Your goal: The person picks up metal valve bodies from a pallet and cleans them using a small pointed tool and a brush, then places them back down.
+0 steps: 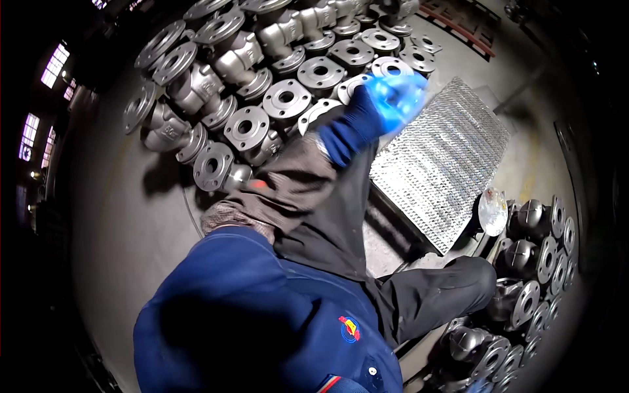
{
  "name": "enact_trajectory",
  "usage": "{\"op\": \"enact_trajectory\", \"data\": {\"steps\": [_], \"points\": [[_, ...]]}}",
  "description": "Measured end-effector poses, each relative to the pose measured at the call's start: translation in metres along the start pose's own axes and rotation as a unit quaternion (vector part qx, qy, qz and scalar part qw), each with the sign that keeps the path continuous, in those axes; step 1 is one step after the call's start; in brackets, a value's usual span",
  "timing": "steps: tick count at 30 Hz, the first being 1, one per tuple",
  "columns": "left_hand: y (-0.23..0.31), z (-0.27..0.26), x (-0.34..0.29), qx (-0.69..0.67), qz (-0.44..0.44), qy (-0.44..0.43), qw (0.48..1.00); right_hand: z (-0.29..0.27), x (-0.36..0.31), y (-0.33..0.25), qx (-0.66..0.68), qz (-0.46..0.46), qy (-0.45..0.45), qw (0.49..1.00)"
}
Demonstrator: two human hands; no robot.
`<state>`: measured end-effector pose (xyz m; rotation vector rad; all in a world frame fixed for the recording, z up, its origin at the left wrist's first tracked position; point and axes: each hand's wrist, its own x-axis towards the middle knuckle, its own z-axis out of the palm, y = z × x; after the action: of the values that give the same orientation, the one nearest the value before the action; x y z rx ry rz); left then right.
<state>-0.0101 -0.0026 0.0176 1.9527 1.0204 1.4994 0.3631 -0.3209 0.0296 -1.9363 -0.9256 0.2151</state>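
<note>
My left hand [396, 101], in a bright blue glove, reaches out over the near corner of the flanged metal valve bodies [286, 96], beside a low stand with a ridged silver top [452, 150]. It is blurred by motion, so its fingers and anything in them cannot be made out. The closest casting has a round flange with bolt holes [391, 66], partly behind the glove. At the lower edge, a patch of the same blue [481, 386] shows among more valve bodies [511, 298]; it may be my right hand, but it is mostly cut off.
Rows of grey castings fill the floor at the far left, and another group stands at the right. A pale, stained round piece [493, 211] sits at the stand's right corner. A red rack [458, 26] lies at the back. My bent leg [436, 295] is beside the stand.
</note>
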Motion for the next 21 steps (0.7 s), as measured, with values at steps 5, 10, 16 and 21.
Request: {"op": "enact_trajectory", "data": {"steps": [5, 10, 16, 21], "points": [[-0.069, -0.124, -0.057, 0.154, -0.184, 0.113, 0.964, 0.050, -0.006, -0.109, 0.224, 0.029, -0.180, 0.957], [-0.075, -0.097, -0.105, 0.365, -0.229, -0.132, 0.893, 0.161, -0.067, -0.148, 0.426, 0.302, -0.439, 0.731], [-0.161, -0.070, -0.113, 0.491, -0.095, -0.295, 0.814, 0.234, -0.037, -0.198, 0.516, 0.293, -0.463, 0.659], [-0.171, -0.069, -0.122, 0.434, -0.279, -0.304, 0.801, 0.340, 0.003, -0.230, 0.461, 0.212, -0.490, 0.709]]}}
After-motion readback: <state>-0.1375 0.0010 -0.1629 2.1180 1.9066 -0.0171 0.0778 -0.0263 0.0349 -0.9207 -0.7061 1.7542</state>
